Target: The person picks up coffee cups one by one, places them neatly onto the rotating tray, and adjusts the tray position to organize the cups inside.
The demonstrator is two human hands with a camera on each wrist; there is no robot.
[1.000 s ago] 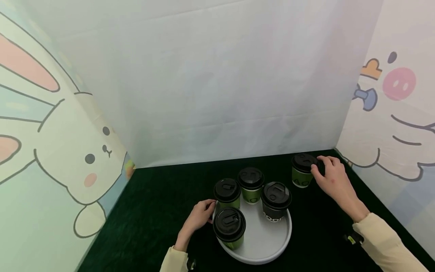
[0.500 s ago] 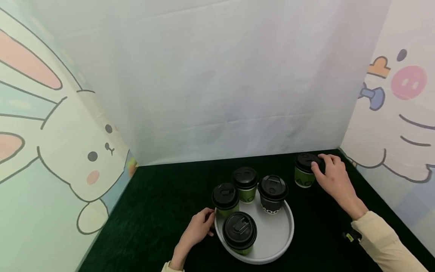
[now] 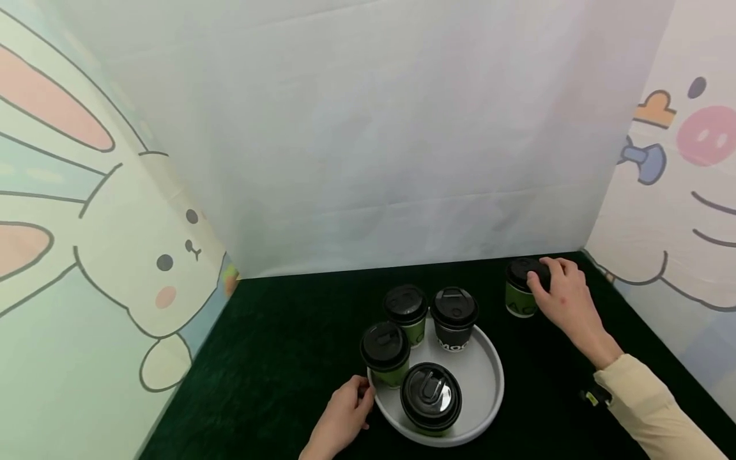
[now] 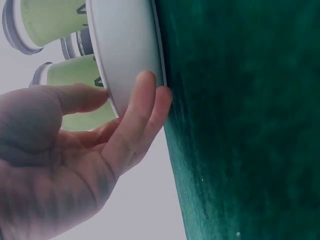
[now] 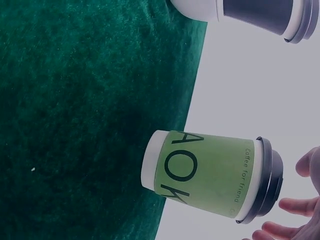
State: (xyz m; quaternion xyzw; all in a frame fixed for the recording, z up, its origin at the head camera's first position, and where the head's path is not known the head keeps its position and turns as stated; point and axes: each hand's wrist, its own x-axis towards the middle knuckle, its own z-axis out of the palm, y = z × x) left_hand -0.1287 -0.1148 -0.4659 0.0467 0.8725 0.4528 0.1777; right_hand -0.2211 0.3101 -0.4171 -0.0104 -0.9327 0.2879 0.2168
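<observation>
My left hand (image 3: 340, 415) grips the left rim of a round, light grey tray (image 3: 480, 383). In the left wrist view its thumb (image 4: 86, 97) is at the rim's upper edge and its fingers (image 4: 136, 115) lie along the outer wall. Upright on the tray stand several lidded coffee cups: a front green one (image 3: 431, 399), a left green one (image 3: 385, 358), a back green one (image 3: 407, 313) and a black-sleeved one (image 3: 454, 319). My right hand (image 3: 566, 306) spreads around the lid of another green cup (image 5: 210, 172) on the table; the right wrist view shows a gap between fingers and lid.
A dark green cloth (image 3: 276, 338) covers the table. Behind it hangs a white curtain (image 3: 368, 160). Printed panels stand at both sides, a rabbit (image 3: 144, 268) on the left and a pig (image 3: 684, 211) on the right.
The tray has turned counterclockwise with its cups: the front cup went right, the black-sleeved one back, the left one forward. My left hand moved toward me along the rim. The view shifted slightly.
</observation>
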